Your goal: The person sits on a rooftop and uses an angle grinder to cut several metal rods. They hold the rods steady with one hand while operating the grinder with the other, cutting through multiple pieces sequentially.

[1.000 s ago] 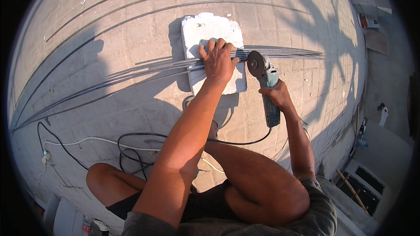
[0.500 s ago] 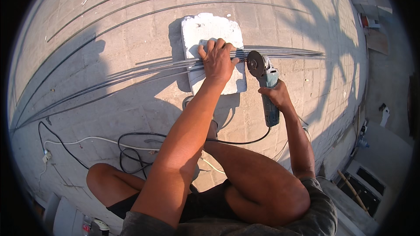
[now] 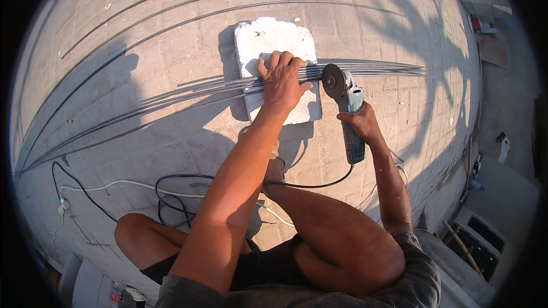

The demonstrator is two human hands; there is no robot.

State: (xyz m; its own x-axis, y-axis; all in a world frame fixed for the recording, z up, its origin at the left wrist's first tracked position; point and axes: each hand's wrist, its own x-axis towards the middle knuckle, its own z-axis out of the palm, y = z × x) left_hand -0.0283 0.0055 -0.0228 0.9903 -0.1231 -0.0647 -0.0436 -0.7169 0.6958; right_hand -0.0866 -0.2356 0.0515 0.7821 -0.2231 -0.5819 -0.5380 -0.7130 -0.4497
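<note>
A bundle of thin metal rods [image 3: 379, 68] runs left to right across a white block [image 3: 274, 35] on the paving. My left hand [image 3: 282, 84] is on top of the block, its bent fingers spread over the rods and holding them down against it. In my right hand [image 3: 362, 121] is an angle grinder [image 3: 353, 142], gripped around its green-blue body. Its dark round disc [image 3: 333, 81] stands upright at the rods, just right of the block. Whether the disc touches or spins I cannot tell.
Several loose rods [image 3: 274, 3] lie beyond the block. The grinder's black cord [image 3: 311, 186] loops over the ground by my legs, with a pale extension cable [image 3: 125, 181] at the left. My bent knees are close below my arms. A wooden stick [image 3: 463, 248] lies at the lower right.
My left thumb has shifted slightly towards me along the rods' edge. The grinder and my right hand stay in nearly the same place.
</note>
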